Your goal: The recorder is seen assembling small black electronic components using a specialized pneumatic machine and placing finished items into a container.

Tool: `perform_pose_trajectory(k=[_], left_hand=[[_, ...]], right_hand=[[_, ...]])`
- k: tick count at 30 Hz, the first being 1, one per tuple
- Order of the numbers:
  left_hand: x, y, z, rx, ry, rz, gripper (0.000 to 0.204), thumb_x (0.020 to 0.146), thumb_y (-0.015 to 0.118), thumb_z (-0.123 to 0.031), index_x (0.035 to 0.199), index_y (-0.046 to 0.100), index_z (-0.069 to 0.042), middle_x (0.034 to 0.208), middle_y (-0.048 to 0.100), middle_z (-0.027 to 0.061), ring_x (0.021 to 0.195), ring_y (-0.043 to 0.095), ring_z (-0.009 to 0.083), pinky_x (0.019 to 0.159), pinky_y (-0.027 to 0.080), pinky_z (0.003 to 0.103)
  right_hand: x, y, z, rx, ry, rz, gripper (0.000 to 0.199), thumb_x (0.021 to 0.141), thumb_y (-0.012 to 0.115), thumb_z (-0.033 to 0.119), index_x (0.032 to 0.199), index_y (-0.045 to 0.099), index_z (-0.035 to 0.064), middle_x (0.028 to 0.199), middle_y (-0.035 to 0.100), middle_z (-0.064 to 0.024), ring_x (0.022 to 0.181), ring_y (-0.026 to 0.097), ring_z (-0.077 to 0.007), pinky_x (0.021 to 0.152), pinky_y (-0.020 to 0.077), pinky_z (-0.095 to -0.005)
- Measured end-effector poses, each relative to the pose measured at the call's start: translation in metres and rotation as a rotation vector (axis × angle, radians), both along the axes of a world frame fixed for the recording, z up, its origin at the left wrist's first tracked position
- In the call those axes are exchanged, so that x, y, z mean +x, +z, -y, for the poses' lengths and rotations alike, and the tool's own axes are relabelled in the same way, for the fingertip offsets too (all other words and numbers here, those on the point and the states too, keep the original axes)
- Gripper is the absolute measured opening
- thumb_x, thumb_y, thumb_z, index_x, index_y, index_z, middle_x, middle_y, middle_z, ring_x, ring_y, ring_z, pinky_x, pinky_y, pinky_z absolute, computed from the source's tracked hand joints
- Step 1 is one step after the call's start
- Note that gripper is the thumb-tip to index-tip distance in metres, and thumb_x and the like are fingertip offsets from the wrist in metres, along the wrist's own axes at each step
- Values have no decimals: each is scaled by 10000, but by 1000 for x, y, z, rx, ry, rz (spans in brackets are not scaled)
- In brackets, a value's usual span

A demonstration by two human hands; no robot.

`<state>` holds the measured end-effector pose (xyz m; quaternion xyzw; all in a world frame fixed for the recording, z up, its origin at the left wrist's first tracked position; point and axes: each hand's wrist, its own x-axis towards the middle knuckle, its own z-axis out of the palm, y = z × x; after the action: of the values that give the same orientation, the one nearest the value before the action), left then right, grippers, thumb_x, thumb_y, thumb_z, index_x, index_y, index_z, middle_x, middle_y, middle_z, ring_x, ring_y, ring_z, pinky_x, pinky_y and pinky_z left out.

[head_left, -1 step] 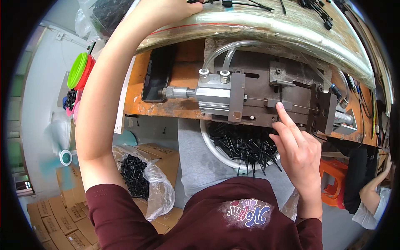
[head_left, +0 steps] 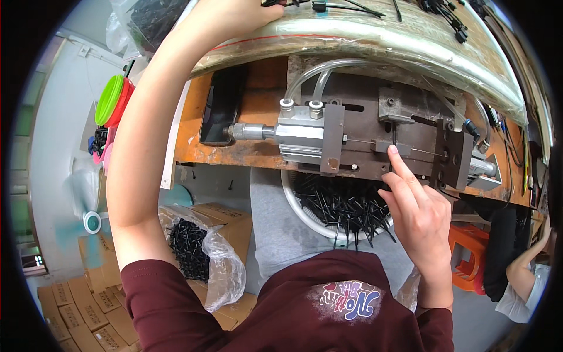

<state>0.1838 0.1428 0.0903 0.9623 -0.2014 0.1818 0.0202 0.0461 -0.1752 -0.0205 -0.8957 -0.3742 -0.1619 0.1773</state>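
At the top edge my left hand (head_left: 243, 16) is beside black cable-tie-like strips (head_left: 346, 8) on the plastic-wrapped surface. Its fingers are mostly cut off by the picture's edge, so their grip is hidden. With its index finger stretched out, my right hand (head_left: 421, 220) touches a small dark block (head_left: 382, 146) in the middle of a metal fixture (head_left: 363, 126). The other fingers are loosely bent, and no held thing shows among them. Thin rods reach the block from both sides. A silver pneumatic cylinder (head_left: 299, 138) with clear hoses sits at the fixture's left end.
Below the bench edge, a white-rimmed basin (head_left: 295, 202) holds many black strips. A clear bag (head_left: 226, 264) of black parts lies at lower left by cardboard boxes (head_left: 79, 311). A black phone-like slab (head_left: 221, 105) is left of the cylinder. An orange stool (head_left: 469, 258) and another person's arm (head_left: 522, 273) are at right.
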Motion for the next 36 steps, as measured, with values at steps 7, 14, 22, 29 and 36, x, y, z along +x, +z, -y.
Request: perform_pose_trajectory(k=[7, 14, 22, 29, 36], left_hand=[[-6, 18, -12, -123, 186, -154, 294, 924, 585, -143, 1163, 543, 23, 1062, 636, 241, 1033, 609, 352, 909, 473, 389], [-10, 8, -17, -291, 225, -257, 445, 956, 561, -362, 1292, 584, -72, 1093, 679, 183, 1067, 633, 284, 952, 451, 366], [32, -26, -17, -298, 60, 80, 513, 846, 733, -343, 1288, 619, -108, 1077, 689, 174, 958, 665, 282, 842, 503, 378], [52, -33, 10, -426, -51, 197, 313, 852, 706, -285, 1033, 682, -31, 974, 680, 174, 858, 660, 342, 804, 497, 417], [-29, 11, 44, -1382, -162, -399, 286, 987, 590, -270, 1115, 609, -15, 738, 517, -31, 644, 473, 50, 540, 367, 204]], right_hand=[[1, 1, 2, 23, 4, -9, 202, 767, 741, 95, 923, 637, 17, 1261, 649, -128, 507, 543, -146, 515, 455, -265], [-3, 10, 2, 152, -16, -92, 284, 748, 774, 105, 987, 662, 1, 1206, 665, -136, 615, 621, -188, 573, 487, -282], [-16, 19, -1, 347, 31, -149, 334, 744, 791, 96, 1035, 671, -13, 1163, 676, -165, 703, 663, -218, 610, 509, -289], [-23, 16, 2, 393, 43, -138, 317, 735, 792, 67, 1023, 684, -8, 1112, 694, -165, 749, 680, -221, 634, 523, -282], [-23, 23, 10, 624, -29, -152, 328, 735, 774, -25, 1046, 669, -25, 1071, 696, -197, 727, 696, -220, 666, 562, -302]])
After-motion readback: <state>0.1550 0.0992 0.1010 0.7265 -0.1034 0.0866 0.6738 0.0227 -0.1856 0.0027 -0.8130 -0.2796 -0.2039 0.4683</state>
